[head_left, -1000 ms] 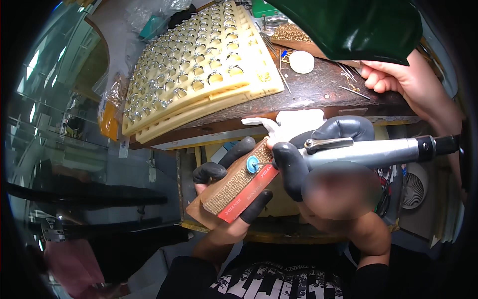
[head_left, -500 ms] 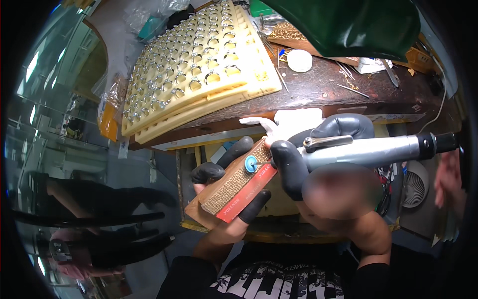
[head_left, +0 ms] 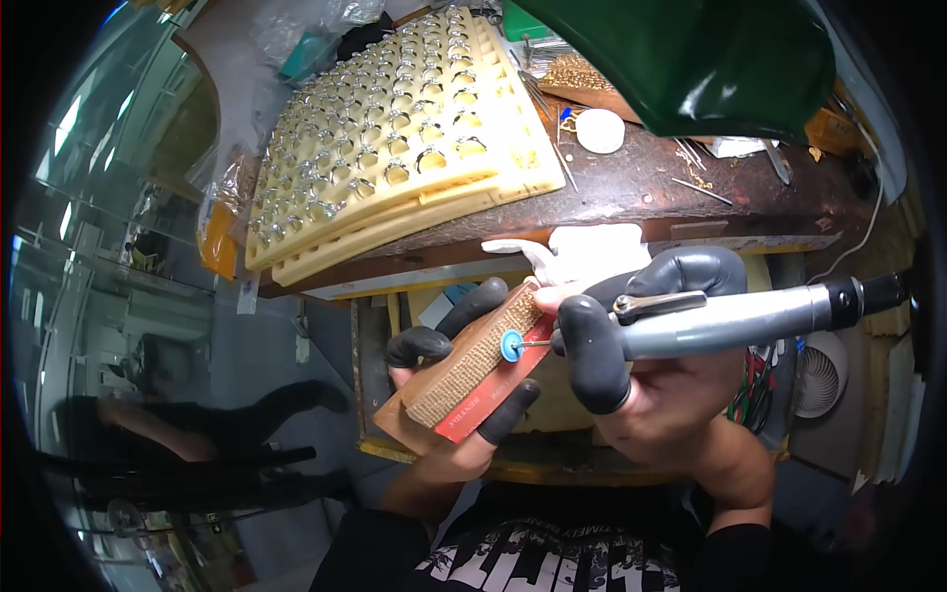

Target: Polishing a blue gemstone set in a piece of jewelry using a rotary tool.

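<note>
My left hand [head_left: 464, 459], in black finger covers, grips a wooden block [head_left: 446, 357] held at a slant. Tiny gold pieces [head_left: 464, 380] in tight rows cover one face, and a red strip [head_left: 483, 407] runs along their near side. In my right hand [head_left: 651, 390] lies a silver rotary handpiece [head_left: 735, 321] with a lever on top. Its thin shank carries a small blue wheel [head_left: 511, 345], which overlaps the gold rows beside the red strip; whether it touches them I cannot tell. Right fingertips rest near the block's upper end.
Yellow trays [head_left: 395, 148] set with many silver rings stand on the dark wooden bench [head_left: 631, 187]. Behind lie a round white lid [head_left: 600, 130], another gold-covered block [head_left: 582, 79] and loose metal tools. A green lamp shade [head_left: 710, 69] overhangs. A small fan [head_left: 819, 375] stands right.
The blue wheel has moved slightly toward me and right across the block, closer to the red strip. The handpiece shifted with it. Both hands keep their holds.
</note>
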The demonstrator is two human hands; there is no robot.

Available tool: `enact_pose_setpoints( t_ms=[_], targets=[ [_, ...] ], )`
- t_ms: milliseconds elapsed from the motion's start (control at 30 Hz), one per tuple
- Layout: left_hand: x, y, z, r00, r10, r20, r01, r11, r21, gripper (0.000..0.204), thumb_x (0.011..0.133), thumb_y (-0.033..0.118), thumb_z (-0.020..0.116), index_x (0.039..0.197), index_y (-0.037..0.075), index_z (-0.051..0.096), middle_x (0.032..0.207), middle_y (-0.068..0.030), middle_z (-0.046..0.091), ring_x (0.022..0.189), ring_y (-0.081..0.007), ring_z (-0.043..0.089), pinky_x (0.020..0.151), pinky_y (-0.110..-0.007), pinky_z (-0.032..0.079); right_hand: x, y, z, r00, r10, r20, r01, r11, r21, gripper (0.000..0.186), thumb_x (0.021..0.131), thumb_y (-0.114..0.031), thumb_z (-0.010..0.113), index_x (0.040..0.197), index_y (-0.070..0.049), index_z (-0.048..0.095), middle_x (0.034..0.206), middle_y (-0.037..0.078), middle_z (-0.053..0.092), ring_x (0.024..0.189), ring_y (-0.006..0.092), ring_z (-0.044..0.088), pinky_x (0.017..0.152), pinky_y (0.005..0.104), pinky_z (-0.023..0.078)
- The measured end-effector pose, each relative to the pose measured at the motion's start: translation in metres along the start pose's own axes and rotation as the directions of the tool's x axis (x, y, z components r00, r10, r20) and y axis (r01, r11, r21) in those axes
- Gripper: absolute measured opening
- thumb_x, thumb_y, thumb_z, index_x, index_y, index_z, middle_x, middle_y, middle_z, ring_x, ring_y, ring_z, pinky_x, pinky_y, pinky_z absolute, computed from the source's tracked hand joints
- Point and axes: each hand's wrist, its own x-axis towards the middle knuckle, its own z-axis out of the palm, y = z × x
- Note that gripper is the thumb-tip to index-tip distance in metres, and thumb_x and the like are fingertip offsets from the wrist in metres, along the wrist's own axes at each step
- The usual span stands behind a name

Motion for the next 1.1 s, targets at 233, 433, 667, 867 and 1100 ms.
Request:
enact_pose_setpoints(
  t_ms=[233, 433, 667, 867, 1100],
  targets=[
    [-0.001, -0.003, -0.004, 1.000, 0.014, -0.002, -0.014, 1.000, -0.014, 0.059, 0.074, -0.009, 0.070, 0.113, 0.015, 0.032, 0.139, -0.0225, 0.036, 0.131, -0.0357, 0.037, 0.107, -0.047, 0.036, 0.002, 0.004, 0.000, 0.995, -0.097, 0.029, 0.100, 0.984, -0.146, 0.006, 0.079, -0.003, 0.070, 0.079, 0.002, 0.066, 0.073, 0.005, 0.062, 0.062, 0.0113, 0.058, 0.057, 0.0234, 0.045],
    [-0.002, -0.006, -0.005, 1.000, 0.016, 0.004, -0.016, 0.999, -0.033, 0.059, 0.073, -0.010, 0.070, 0.112, 0.017, 0.035, 0.139, -0.0225, 0.036, 0.131, -0.0364, 0.037, 0.105, -0.047, 0.038, -0.002, 0.009, 0.006, 0.993, -0.055, -0.105, 0.044, 0.994, -0.100, 0.015, 0.075, -0.007, 0.076, 0.073, -0.001, 0.063, 0.070, 0.003, 0.060, 0.058, 0.0111, 0.056, 0.054, 0.0236, 0.042],
    [-0.005, -0.004, -0.006, 1.000, -0.025, -0.001, 0.025, 0.999, -0.020, 0.058, 0.072, -0.011, 0.071, 0.111, 0.018, 0.038, 0.138, -0.0226, 0.037, 0.130, -0.0369, 0.038, 0.104, -0.048, 0.040, 0.005, -0.003, -0.002, 0.996, -0.071, 0.045, 0.077, 0.986, -0.149, 0.005, 0.081, 0.004, 0.064, 0.083, 0.006, 0.068, 0.073, 0.007, 0.063, 0.064, 0.0109, 0.059, 0.061, 0.0233, 0.046],
    [-0.007, -0.010, -0.012, 0.997, -0.067, -0.038, 0.065, 0.996, -0.065, 0.057, 0.073, -0.010, 0.071, 0.111, 0.018, 0.039, 0.138, -0.0225, 0.038, 0.130, -0.0367, 0.039, 0.104, -0.047, 0.040, 0.000, 0.000, 0.001, 0.999, 0.005, -0.037, -0.008, 0.998, -0.063, 0.006, 0.081, 0.004, 0.064, 0.085, 0.005, 0.069, 0.073, 0.007, 0.063, 0.063, 0.0107, 0.059, 0.061, 0.0225, 0.046],
    [-0.008, -0.010, -0.014, 0.984, -0.163, -0.074, 0.161, 0.986, -0.030, 0.056, 0.074, -0.009, 0.070, 0.110, 0.017, 0.038, 0.137, -0.0218, 0.039, 0.130, -0.0359, 0.039, 0.104, -0.047, 0.039, 0.004, -0.001, 0.002, 0.999, -0.038, 0.016, 0.040, 0.993, -0.109, 0.007, 0.081, 0.003, 0.065, 0.085, 0.004, 0.070, 0.072, 0.007, 0.063, 0.062, 0.0109, 0.059, 0.060, 0.0220, 0.046]
  ],
)
